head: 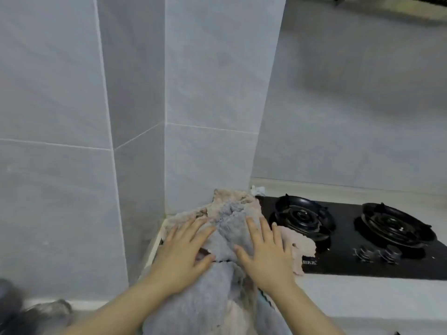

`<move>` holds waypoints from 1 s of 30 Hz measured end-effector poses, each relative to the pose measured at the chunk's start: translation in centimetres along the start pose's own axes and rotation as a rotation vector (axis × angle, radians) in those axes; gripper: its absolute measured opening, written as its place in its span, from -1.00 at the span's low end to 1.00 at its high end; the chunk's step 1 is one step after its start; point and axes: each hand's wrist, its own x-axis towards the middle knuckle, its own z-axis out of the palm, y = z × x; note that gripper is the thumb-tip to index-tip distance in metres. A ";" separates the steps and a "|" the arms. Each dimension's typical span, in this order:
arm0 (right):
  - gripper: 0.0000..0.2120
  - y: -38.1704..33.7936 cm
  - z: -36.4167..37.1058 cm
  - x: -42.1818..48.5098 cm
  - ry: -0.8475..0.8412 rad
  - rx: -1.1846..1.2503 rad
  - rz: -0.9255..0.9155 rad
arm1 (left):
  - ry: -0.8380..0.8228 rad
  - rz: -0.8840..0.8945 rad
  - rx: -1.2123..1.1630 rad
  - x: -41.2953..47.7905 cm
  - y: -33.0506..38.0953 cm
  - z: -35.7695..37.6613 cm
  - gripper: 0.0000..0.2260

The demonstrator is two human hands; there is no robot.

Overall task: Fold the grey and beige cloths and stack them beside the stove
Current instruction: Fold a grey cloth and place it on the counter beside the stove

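Observation:
A grey cloth (231, 228) lies rumpled in a long strip on the counter left of the black stove (362, 238), running toward me. Under it a beige cloth (232, 198) is bunched against the tiled corner, and one flap of it (302, 245) spills over the stove's left edge. My left hand (186, 250) lies flat with spread fingers on the left side of the pile. Across the grey strip, my right hand (266, 250) presses flat on the grey cloth. Neither hand grips anything.
The stove has two burners (302, 217) (396, 224) and knobs (377, 253) at its front. Tiled walls close off the left and back. A pale counter (362, 298) runs in front of the stove. Dark blurred objects (36, 310) sit at the lower left.

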 end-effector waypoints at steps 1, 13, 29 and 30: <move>-0.17 -0.2 1.3 -0.7 -0.065 0.034 0.013 | -0.008 0.001 -0.015 -0.8 -0.4 1.5 -0.55; -0.29 -1.5 14.6 -5.9 0.031 0.226 0.038 | 0.011 -0.039 -0.161 -8.4 -2.8 10.3 -0.28; -0.41 -0.6 15.2 -11.7 0.029 0.022 -0.157 | 0.586 -0.352 -0.781 -12.9 0.2 2.9 -0.74; -0.44 -0.8 15.2 -11.2 0.032 0.008 -0.136 | 0.622 -0.356 -0.773 -13.1 0.0 2.8 -0.73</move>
